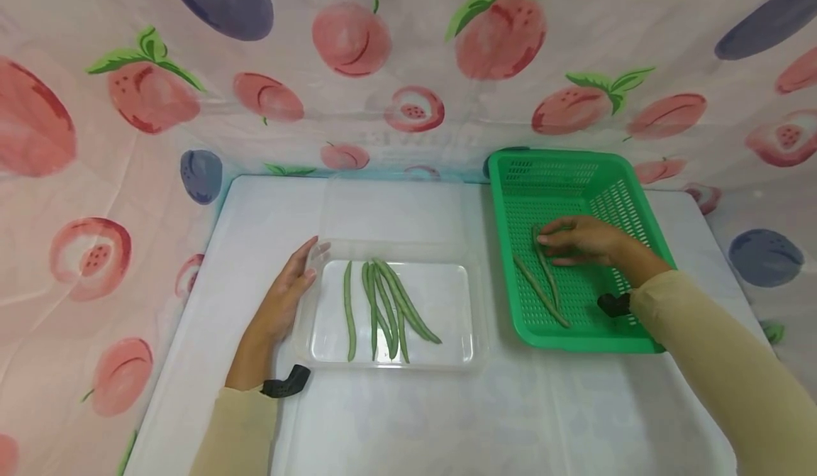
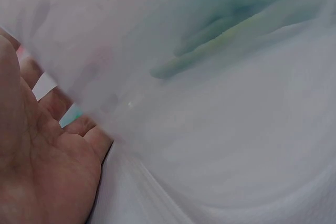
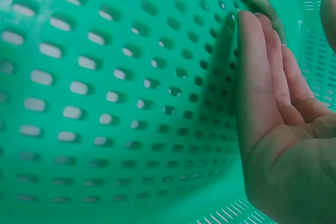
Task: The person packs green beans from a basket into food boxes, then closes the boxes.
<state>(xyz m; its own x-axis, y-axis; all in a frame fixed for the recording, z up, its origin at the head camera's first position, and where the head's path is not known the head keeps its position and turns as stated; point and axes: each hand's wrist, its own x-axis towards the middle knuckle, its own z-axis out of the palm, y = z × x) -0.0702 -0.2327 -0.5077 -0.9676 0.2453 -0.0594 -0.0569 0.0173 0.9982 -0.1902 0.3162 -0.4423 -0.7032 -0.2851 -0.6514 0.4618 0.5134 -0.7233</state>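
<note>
Several green beans (image 1: pixel 397 299) lie inside a clear plastic container (image 1: pixel 456 352) on the white table. My left hand (image 1: pixel 288 291) rests against the container's left wall, its fingers extended along the outside and partly seen past the plastic in the left wrist view. Over on the right, my right hand (image 1: pixel 584 240) reaches into a green perforated basket (image 1: pixel 520 330). Its fingertips touch the upper end of a green bean (image 1: pixel 549 277), with the thumb apart from the fingers in the right wrist view. Another green bean (image 1: pixel 535 284) lies beside it on the basket floor.
A fruit-printed cloth (image 1: pixel 357 107) hangs behind and around the table (image 1: pixel 408 426). The basket's raised walls surround my right hand. A gap of bare table separates the container from the basket.
</note>
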